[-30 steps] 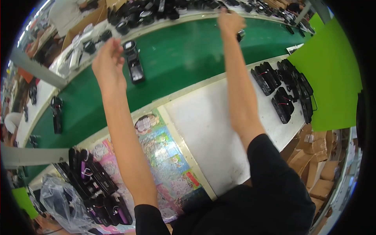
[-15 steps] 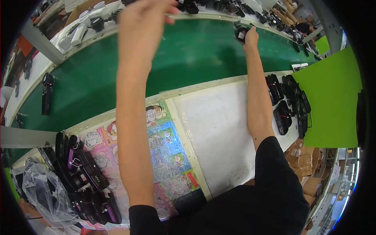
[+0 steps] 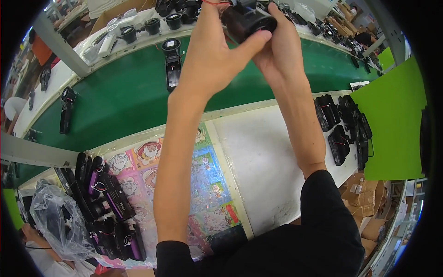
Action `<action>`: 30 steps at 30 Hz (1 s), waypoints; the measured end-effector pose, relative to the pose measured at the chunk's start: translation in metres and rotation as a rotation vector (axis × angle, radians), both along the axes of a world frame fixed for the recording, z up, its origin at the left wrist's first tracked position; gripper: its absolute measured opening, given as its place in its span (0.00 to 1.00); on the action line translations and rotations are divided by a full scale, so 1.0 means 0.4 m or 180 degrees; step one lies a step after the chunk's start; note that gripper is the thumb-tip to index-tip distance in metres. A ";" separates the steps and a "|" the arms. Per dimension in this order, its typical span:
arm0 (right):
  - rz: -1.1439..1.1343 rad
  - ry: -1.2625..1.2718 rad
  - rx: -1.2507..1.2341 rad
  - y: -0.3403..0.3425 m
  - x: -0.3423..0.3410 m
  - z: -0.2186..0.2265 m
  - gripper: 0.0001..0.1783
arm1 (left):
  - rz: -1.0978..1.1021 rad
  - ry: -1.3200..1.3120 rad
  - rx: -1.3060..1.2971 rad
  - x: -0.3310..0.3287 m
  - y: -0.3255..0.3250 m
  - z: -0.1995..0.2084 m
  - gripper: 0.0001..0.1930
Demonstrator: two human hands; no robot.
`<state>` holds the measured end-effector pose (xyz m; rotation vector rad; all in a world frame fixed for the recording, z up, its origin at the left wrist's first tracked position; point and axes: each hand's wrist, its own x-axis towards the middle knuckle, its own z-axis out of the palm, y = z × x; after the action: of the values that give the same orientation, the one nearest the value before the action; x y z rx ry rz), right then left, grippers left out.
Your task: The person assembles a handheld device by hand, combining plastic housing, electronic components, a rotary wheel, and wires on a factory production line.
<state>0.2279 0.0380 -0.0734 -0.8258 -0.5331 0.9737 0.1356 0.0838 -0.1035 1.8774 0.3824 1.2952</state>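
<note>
At the top of the view, above the far edge of the green belt, both my hands grip a black cylindrical housing [image 3: 247, 25] with a thin red wire. My left hand [image 3: 221, 57] presses its thumb against the lower side, its other fingers partly cut off by the upper edge. My right hand [image 3: 282, 48] wraps the right end, thumb up along the rim. Left of my left wrist, a black fan unit [image 3: 172, 67] with a round head lies on the green belt [image 3: 124, 92]. Another such unit [image 3: 67, 108] rests farther left.
Black and purple fan parts [image 3: 117, 196] pile up at the left beside a clear plastic bag [image 3: 57, 221]. More black parts [image 3: 339, 134] stand at the right, by a green panel [image 3: 387, 124]. Small black cups [image 3: 152, 26] line the far shelf. Another person's hand [image 3: 34, 235] shows lower left.
My left hand has come right and closed on the housing. My right hand has moved left and upward with it. The fan unit by my left wrist now shows, where my arm was before.
</note>
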 end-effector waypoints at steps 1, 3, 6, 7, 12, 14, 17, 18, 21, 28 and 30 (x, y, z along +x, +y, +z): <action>-0.0024 0.0002 0.0014 0.001 0.008 -0.008 0.23 | 0.0147 -0.0248 0.0333 0.014 -0.004 -0.006 0.36; 0.0048 0.0045 0.0406 0.007 0.031 -0.034 0.23 | 0.0380 -0.0221 0.0823 0.028 -0.001 -0.014 0.36; 0.0199 0.0097 0.0041 -0.013 0.018 0.011 0.23 | 0.0342 -0.0205 0.0827 0.022 -0.011 0.001 0.37; 0.0352 0.0044 0.0090 -0.017 0.021 0.013 0.24 | 0.0280 -0.0185 0.0608 0.019 -0.017 0.008 0.38; 0.0219 -0.0286 -0.0112 -0.036 -0.024 0.040 0.20 | -0.0158 -0.1910 -0.1517 0.025 0.028 -0.018 0.22; -0.0049 -0.0584 0.0180 -0.029 -0.008 0.009 0.19 | -0.0258 -0.1891 -0.1593 0.004 0.038 -0.015 0.22; -0.0360 -0.2072 0.0585 -0.013 0.008 -0.028 0.18 | -0.0980 -0.2160 -0.2399 -0.009 0.046 -0.013 0.20; -0.0364 -0.2062 0.0601 -0.007 0.013 -0.034 0.18 | -0.1119 -0.1908 -0.2311 -0.007 0.046 -0.013 0.17; -0.0091 -0.1414 0.0719 0.000 0.019 -0.034 0.19 | -0.1140 -0.1714 -0.2215 -0.005 0.045 -0.017 0.12; 0.0119 -0.2077 0.1135 -0.025 0.068 0.010 0.17 | -0.0676 -0.1432 -0.1761 0.000 0.045 -0.017 0.12; 0.0261 -0.2441 0.1185 -0.041 0.062 0.029 0.13 | -0.0817 -0.1564 -0.1865 0.004 0.037 -0.011 0.11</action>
<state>0.2527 0.0217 -0.0616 -0.8248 -1.3714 0.5727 0.1374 0.0984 -0.1079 1.0428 0.2160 1.2464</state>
